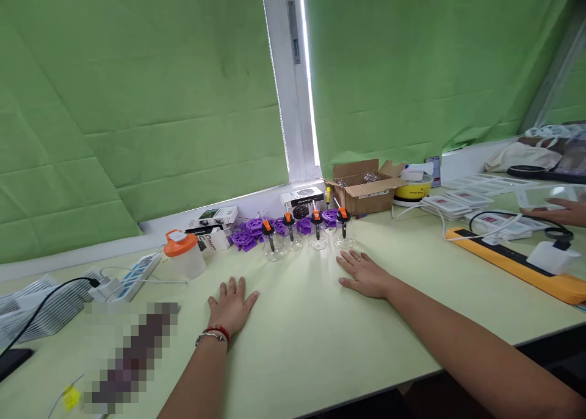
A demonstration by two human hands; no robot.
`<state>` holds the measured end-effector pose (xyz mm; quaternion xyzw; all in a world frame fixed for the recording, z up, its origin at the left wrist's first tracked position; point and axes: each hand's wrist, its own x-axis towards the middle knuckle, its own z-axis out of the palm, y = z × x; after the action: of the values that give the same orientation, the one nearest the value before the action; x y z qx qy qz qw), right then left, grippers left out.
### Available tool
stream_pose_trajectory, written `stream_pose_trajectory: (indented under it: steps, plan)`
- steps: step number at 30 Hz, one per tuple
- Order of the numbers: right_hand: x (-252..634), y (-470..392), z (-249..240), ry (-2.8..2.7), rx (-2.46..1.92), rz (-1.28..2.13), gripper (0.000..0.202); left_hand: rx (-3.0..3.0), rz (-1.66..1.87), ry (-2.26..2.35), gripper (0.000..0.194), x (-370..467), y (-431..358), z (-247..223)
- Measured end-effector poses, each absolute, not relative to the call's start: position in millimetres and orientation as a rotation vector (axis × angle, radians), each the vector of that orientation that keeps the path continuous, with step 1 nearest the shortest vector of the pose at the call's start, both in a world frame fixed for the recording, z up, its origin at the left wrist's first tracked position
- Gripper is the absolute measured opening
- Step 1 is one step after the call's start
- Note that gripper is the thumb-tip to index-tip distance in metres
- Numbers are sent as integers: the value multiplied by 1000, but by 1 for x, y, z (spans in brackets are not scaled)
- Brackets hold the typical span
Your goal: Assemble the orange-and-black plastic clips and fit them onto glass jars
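Observation:
My left hand point(230, 307) lies flat on the pale green table point(293, 346) with its fingers spread, holding nothing. A red bracelet and a silver one circle its wrist. My right hand point(366, 275) also rests palm down, fingers apart and nothing in it. Just beyond its fingertips stands a transparent round jar point(344, 239) with a black lid, an orange tab and a straw. Several such jars form a row to the left, among them one nearer my left hand point(273, 251). Behind them lie purple plastic parts point(247, 235).
An orange-lidded cup point(190, 263) stands at left, near a white power strip point(137, 277). At the back are an open cardboard box point(368, 196) and a yellow bowl point(413, 191). An orange power strip point(513, 260) and another person's hand point(561, 212) are at right.

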<state>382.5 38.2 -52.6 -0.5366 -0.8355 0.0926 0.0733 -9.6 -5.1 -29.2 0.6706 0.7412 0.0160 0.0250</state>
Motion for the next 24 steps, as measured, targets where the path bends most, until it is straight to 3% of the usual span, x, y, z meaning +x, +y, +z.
stream_pose_trajectory:
  steps: [19,24]
  plan:
    - [379,36,-50,-2488,-1617,269,85,2006,47,2281,79,-12,-2,-30]
    - [379,36,-50,-2500,-1621,288,84,1846,463,2082,87,-1,17,-17]
